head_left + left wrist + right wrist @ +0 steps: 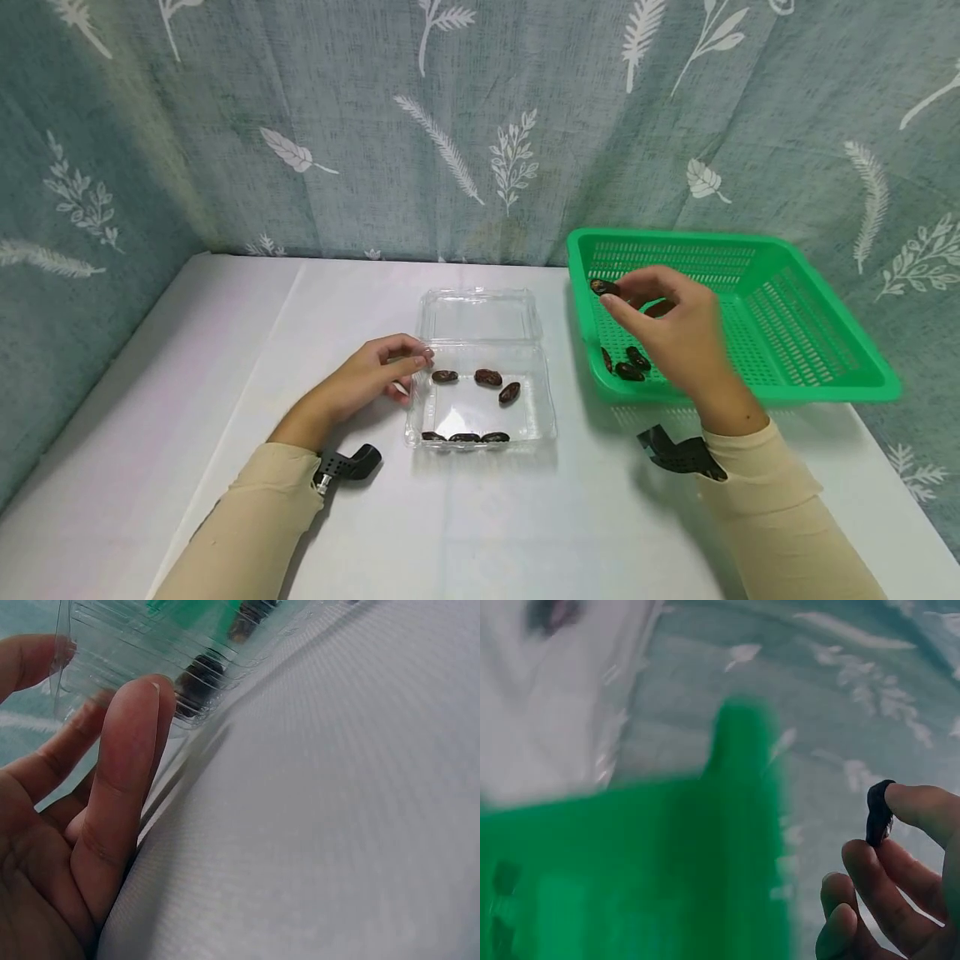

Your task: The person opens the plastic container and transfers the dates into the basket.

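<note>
In the head view my right hand (pixel 671 325) is over the green basket (pixel 810 392), pinching a dark brown date (pixel 604 287) between thumb and fingertips. The right wrist view shows that date (pixel 880 813) at the fingertips. Through the gap behind the thumb another date (pixel 660 308) is partly visible. My left hand (pixel 378 371) touches the left side of a clear plastic box (pixel 480 346), its thumb near the rim. Inside the box lie three dates spread apart, one of them a wrinkled date (pixel 488 378), and three more in a row along the front wall.
More dates (pixel 630 372) lie in the basket's near left corner. The clear lid (pixel 480 315) is folded back behind the box. Both stand on a white-covered table (pixel 510 525). A leaf-patterned green-grey curtain (pixel 360 158) hangs behind the table and along its left side.
</note>
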{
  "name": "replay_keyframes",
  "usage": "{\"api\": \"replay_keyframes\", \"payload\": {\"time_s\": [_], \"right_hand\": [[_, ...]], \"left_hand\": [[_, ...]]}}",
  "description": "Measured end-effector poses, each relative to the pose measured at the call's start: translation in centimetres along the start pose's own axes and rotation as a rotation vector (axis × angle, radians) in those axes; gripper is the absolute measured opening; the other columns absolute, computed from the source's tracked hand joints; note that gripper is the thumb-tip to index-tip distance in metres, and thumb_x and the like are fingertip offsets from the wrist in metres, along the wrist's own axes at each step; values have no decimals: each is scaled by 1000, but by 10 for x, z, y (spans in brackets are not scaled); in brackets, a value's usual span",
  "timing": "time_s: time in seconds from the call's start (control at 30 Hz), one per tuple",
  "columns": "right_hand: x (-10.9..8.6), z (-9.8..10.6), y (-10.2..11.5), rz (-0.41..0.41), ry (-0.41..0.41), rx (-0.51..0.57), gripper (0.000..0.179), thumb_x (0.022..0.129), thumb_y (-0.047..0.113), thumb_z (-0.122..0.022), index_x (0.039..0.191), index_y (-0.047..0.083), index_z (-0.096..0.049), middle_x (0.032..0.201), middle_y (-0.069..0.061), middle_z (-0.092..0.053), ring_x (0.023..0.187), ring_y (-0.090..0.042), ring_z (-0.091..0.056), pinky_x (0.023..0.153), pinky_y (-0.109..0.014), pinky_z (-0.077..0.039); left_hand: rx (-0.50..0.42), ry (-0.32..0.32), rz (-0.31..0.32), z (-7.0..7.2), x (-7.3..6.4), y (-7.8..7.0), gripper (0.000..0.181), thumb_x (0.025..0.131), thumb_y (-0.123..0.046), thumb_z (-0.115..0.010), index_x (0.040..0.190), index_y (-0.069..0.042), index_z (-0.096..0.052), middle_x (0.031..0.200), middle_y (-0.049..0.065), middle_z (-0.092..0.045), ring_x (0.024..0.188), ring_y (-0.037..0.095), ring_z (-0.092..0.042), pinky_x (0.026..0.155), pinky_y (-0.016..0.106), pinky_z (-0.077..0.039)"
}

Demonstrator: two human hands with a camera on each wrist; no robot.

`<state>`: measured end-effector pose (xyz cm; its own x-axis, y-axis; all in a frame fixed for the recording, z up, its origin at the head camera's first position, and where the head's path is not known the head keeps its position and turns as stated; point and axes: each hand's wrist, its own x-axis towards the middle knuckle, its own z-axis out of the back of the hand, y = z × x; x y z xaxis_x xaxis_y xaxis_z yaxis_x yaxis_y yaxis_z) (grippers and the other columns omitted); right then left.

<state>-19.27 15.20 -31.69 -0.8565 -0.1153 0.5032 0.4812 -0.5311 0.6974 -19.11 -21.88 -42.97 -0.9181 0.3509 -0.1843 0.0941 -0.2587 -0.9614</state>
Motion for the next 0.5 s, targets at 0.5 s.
{"api": "replay_keyframes", "payload": {"time_s": [0.5], "right_hand": [[3,40,-67,-104,301,-353,21,92,28,-74,96,7,-72,90,-9,-72,71,-7,-60,56,-24,-46]], "left_hand": [[5,-4,-6,0,0,3,38,101,-27,-59,128,0,-57,128,21,-59,80,16,-61,67,31,-62]]}}
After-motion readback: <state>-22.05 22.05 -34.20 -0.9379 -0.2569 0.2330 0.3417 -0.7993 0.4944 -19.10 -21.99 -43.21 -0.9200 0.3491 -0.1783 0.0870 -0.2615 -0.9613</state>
